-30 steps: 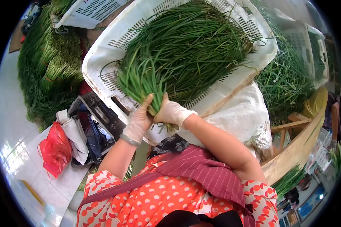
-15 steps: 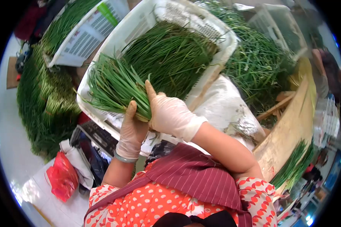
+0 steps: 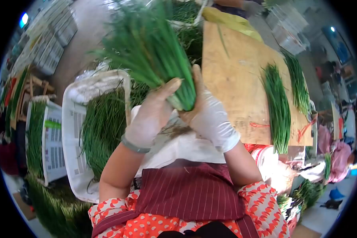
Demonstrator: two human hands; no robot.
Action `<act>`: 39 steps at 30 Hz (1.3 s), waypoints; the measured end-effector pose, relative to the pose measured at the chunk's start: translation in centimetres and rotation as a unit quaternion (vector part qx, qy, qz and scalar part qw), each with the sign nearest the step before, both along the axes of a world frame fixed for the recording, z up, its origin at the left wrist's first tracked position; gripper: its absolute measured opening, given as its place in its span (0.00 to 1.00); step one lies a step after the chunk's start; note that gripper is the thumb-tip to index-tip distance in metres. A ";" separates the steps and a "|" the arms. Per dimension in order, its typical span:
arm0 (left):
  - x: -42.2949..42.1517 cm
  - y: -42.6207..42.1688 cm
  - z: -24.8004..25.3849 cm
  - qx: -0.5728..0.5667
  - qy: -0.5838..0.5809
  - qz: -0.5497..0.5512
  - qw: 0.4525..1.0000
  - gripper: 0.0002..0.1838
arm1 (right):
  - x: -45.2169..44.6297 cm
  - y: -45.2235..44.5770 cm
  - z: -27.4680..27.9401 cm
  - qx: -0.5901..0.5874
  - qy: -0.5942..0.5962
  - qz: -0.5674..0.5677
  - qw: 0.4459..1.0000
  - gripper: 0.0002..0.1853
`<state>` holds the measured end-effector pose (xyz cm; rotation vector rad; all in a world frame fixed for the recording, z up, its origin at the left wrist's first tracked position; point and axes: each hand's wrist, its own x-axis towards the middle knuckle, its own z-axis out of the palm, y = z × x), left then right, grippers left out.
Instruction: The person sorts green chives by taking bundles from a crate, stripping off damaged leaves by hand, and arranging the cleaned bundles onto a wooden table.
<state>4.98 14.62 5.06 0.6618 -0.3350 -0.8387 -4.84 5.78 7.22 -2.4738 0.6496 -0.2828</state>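
A thick bunch of garlic chives [image 3: 158,51] is held upright in front of me, its leaf ends fanned out and blurred by motion. My left hand [image 3: 150,117], in a white glove, grips its lower left side with the thumb across the stalks. Around the right side of the stem ends wraps my gloved right hand [image 3: 212,117]. The palms face each other, and some fingers are hidden behind the stalks. On the left, a white plastic crate [image 3: 69,131] contains loose garlic chives [image 3: 103,131].
A wooden board [image 3: 242,95] to the right bears two bunches of chives [image 3: 277,111] and red ties [image 3: 260,125]. At left stand another crate [image 3: 54,150] and a chive heap [image 3: 59,210]. Stacked crates [image 3: 53,43] rise behind. A person's gloved hand [image 3: 252,7] shows beyond the board.
The bunch has moved from over the crate to the right and been raised more upright. My view has turned right towards the board. My right hand now wraps the stalks; its index finger no longer points out.
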 end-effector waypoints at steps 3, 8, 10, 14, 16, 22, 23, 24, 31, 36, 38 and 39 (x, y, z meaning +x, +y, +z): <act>0.7 -7.5 -4.0 0.004 0.099 -0.107 0.989 0.21 | -1.5 -4.6 -4.0 -0.034 -0.038 -0.094 0.994 0.51; -0.1 -15.6 -7.3 0.152 0.093 -0.094 0.979 0.18 | -4.2 -9.8 -6.4 0.031 0.135 -0.206 0.969 0.53; 1.6 -17.2 -9.9 0.224 0.052 -0.074 0.970 0.17 | -4.3 -11.7 -7.3 0.068 0.137 -0.175 0.973 0.54; 3.2 -18.0 -10.3 0.310 0.102 -0.109 0.939 0.20 | -6.8 -17.2 -7.5 0.140 0.061 -0.100 0.983 0.53; 3.1 -17.9 -8.4 0.300 0.184 -0.109 0.930 0.16 | -6.2 -20.0 -6.9 0.233 0.020 -0.094 0.968 0.50; 3.8 -17.8 -8.6 0.283 0.130 -0.131 0.941 0.15 | -0.3 -22.9 -9.7 0.337 0.037 -0.006 0.941 0.47; 4.1 -17.8 -8.7 0.284 0.131 -0.127 0.941 0.15 | 0.1 -23.2 -10.6 0.339 0.038 -0.003 0.940 0.47; 4.4 -17.4 -8.6 0.275 0.112 -0.151 0.943 0.15 | 0.5 -22.6 -9.9 0.223 0.075 -0.036 0.971 0.47; 5.3 -17.7 -8.4 0.266 0.030 -0.229 0.936 0.16 | 0.0 -12.5 -4.6 -0.250 0.057 -0.055 0.965 0.47; 7.5 -18.6 -10.5 0.313 0.044 -0.178 0.932 0.21 | 1.5 -10.6 -9.9 -0.437 0.139 -0.061 0.886 0.30; 5.7 -17.8 -6.6 0.341 0.075 -0.170 0.921 0.18 | 0.7 -9.5 -7.5 -0.322 0.189 -0.013 0.928 0.31; 5.7 -17.8 -6.7 0.342 0.076 -0.172 0.921 0.18 | -0.1 -9.9 -5.7 -0.321 0.191 -0.013 0.928 0.31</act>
